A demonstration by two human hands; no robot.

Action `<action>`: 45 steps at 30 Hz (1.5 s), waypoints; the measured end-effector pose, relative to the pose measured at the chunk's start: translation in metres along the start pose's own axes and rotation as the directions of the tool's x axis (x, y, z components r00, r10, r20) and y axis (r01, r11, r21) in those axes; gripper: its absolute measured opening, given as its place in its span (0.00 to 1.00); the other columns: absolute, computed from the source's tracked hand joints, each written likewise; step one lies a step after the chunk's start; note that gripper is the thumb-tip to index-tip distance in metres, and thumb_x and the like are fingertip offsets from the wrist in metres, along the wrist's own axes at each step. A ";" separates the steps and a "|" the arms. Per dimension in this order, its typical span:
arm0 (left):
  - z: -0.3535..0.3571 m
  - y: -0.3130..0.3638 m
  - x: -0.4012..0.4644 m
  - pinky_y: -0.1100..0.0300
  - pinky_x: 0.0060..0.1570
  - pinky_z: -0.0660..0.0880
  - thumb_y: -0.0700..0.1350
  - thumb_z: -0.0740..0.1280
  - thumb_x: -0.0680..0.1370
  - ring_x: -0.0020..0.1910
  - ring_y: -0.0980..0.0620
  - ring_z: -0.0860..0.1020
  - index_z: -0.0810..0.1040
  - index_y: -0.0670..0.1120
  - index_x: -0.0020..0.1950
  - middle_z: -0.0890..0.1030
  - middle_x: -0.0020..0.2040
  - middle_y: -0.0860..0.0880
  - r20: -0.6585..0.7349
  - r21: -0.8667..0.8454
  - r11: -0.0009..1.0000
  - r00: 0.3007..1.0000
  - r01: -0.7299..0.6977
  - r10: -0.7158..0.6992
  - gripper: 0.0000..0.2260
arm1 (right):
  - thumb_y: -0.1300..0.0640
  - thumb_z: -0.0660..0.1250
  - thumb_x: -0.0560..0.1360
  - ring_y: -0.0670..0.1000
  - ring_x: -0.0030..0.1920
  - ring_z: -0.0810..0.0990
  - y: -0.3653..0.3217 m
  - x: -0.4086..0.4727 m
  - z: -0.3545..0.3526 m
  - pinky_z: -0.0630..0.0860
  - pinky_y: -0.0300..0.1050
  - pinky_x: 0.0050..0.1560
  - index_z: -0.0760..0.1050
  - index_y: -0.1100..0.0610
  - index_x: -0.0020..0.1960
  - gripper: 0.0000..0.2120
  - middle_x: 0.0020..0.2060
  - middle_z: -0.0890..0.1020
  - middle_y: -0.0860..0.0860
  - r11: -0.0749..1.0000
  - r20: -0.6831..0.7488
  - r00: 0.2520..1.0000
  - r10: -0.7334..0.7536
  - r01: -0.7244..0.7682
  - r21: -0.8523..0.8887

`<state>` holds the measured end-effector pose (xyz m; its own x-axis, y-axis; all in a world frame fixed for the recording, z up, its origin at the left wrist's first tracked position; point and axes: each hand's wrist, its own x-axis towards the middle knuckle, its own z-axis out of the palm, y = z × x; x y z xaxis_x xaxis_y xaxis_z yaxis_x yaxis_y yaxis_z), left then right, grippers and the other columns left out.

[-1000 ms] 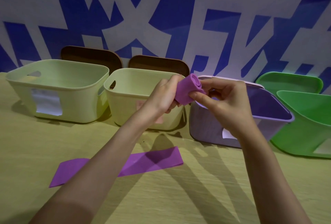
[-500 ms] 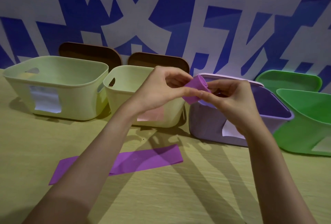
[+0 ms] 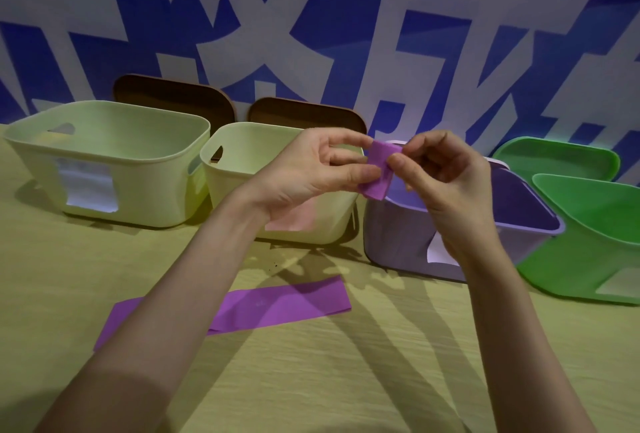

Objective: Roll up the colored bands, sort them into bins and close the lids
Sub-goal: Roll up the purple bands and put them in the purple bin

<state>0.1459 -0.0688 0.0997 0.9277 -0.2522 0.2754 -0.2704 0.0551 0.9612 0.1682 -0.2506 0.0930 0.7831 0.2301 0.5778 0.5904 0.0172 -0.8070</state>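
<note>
Hands met above the near rim of the purple bin (image 3: 398, 235): the left hand (image 3: 304, 176) pinched the rolled purple band (image 3: 379, 169) between thumb and fingers, and the right hand (image 3: 446, 183) pinched its other edge with curled fingers, holding the roll in the air clear of the table (image 3: 311, 380). A 2nd purple band (image 3: 277, 304) lay flat and unrolled on the table in front of the bins, partly crossed by the left forearm, with bare tabletop stretching toward the viewer. 4 bins stood in a row along the wall: a large pale green bin (image 3: 138, 169), a smaller pale green bin (image 3: 242, 169) just beside it, the purple bin, then a bright green bin (image 3: 588, 259). All 4 were open; what their interiors showed looked empty. 2 brown lids (image 3: 173, 96) leaned upright behind the pale bins, and a green lid (image 3: 554, 159) leaned behind the green one.
</note>
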 end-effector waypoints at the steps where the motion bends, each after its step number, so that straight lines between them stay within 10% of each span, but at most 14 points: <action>1: 0.000 -0.001 0.001 0.60 0.47 0.79 0.39 0.71 0.68 0.52 0.45 0.83 0.72 0.42 0.62 0.83 0.53 0.40 -0.006 -0.027 1.000 1.000 0.011 -0.011 0.23 | 0.54 0.74 0.67 0.48 0.39 0.79 0.001 0.000 0.000 0.76 0.38 0.41 0.76 0.61 0.47 0.14 0.40 0.80 0.54 1.000 -0.010 1.000 0.017 -0.017 0.014; 7: 0.004 -0.005 0.004 0.57 0.50 0.79 0.39 0.71 0.69 0.50 0.42 0.83 0.67 0.44 0.57 0.83 0.51 0.37 -0.042 -0.035 0.997 0.997 0.067 -0.068 0.20 | 0.55 0.74 0.66 0.46 0.42 0.80 0.001 -0.001 -0.002 0.76 0.37 0.43 0.75 0.57 0.47 0.12 0.43 0.81 0.50 0.993 -0.026 0.993 0.114 -0.112 0.043; 15: 0.019 -0.007 0.006 0.52 0.46 0.81 0.37 0.72 0.67 0.40 0.45 0.83 0.67 0.42 0.55 0.82 0.44 0.38 -0.144 -0.230 0.963 0.973 0.144 -0.180 0.21 | 0.64 0.74 0.71 0.53 0.60 0.78 -0.006 -0.009 -0.025 0.77 0.53 0.55 0.77 0.59 0.57 0.15 0.58 0.79 0.54 0.935 0.172 0.964 -0.202 0.242 -0.258; 31: 0.037 0.016 0.017 0.47 0.57 0.77 0.40 0.69 0.71 0.55 0.39 0.80 0.76 0.37 0.55 0.81 0.53 0.35 0.066 -0.315 0.887 0.940 0.338 -0.335 0.14 | 0.56 0.77 0.68 0.48 0.57 0.79 -0.023 -0.003 -0.060 0.78 0.45 0.51 0.80 0.58 0.57 0.19 0.56 0.80 0.50 0.834 0.294 0.917 -0.271 0.376 -0.403; 45: 0.052 0.004 0.097 0.52 0.53 0.79 0.35 0.66 0.76 0.54 0.41 0.82 0.75 0.31 0.60 0.81 0.55 0.35 0.000 -0.316 0.878 0.925 0.360 -0.379 0.13 | 0.60 0.73 0.72 0.49 0.46 0.83 0.001 0.071 -0.098 0.80 0.42 0.49 0.81 0.62 0.51 0.10 0.46 0.84 0.54 0.936 0.213 0.956 0.201 -0.124 -0.329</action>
<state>0.2213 -0.1427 0.1288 0.9608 -0.2545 -0.1097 0.1779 0.2630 0.9483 0.2437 -0.3296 0.1451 0.8260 0.4304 0.3639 0.5199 -0.3323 -0.7869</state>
